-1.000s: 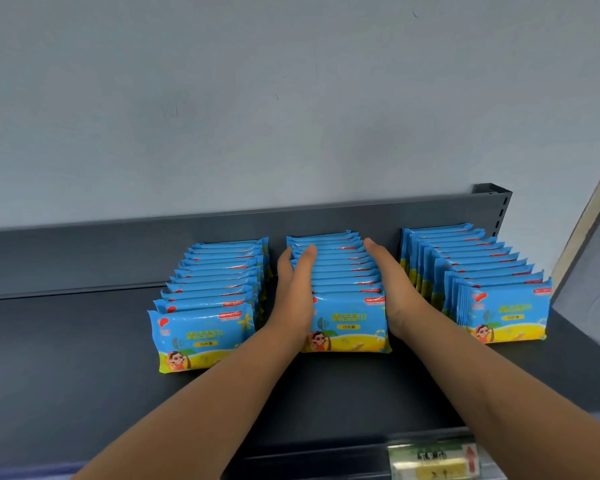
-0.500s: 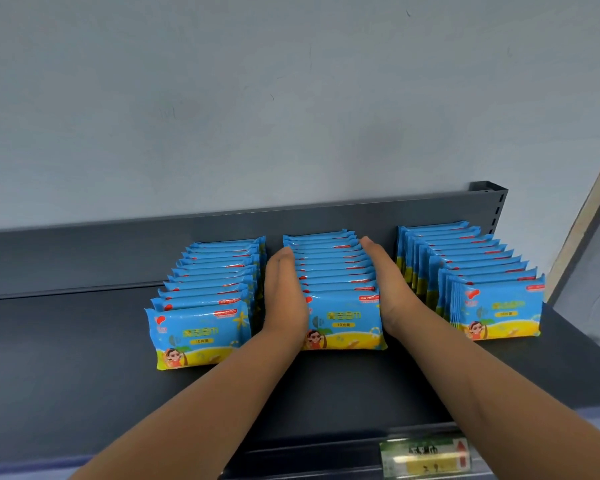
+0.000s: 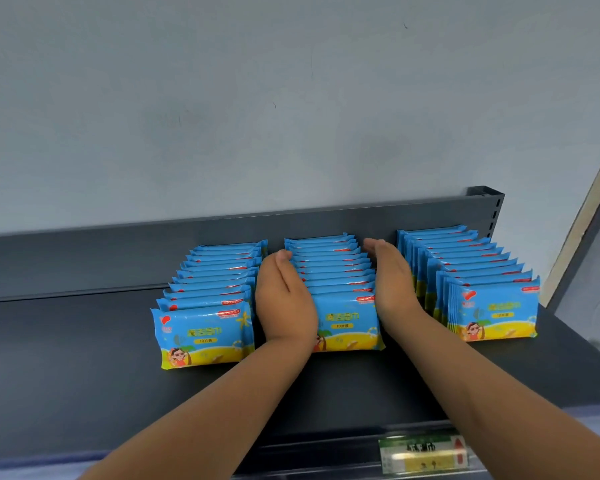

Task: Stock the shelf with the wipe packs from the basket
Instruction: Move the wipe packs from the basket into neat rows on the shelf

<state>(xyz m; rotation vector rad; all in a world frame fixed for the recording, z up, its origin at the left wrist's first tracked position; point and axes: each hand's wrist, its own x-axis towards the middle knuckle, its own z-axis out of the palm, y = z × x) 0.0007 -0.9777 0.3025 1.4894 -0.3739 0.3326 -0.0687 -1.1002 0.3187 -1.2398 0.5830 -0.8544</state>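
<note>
Three rows of blue and yellow wipe packs stand upright on the dark grey shelf (image 3: 66,375). The middle row (image 3: 336,271) sits between my two hands. My left hand (image 3: 284,299) lies flat against the row's left side with straight fingers. My right hand (image 3: 392,282) presses its right side the same way. The left row (image 3: 215,306) and the right row (image 3: 478,285) stand apart from my hands. The basket is out of view.
The shelf's back panel (image 3: 118,254) rises behind the rows, with a pale wall above. A green and yellow price label (image 3: 423,453) sits on the shelf's front edge. An upright post (image 3: 485,206) marks the right rear corner.
My left hand has slid from the top of the middle row down onto its left side. Both hands now flank the row; the packs look squared up.
</note>
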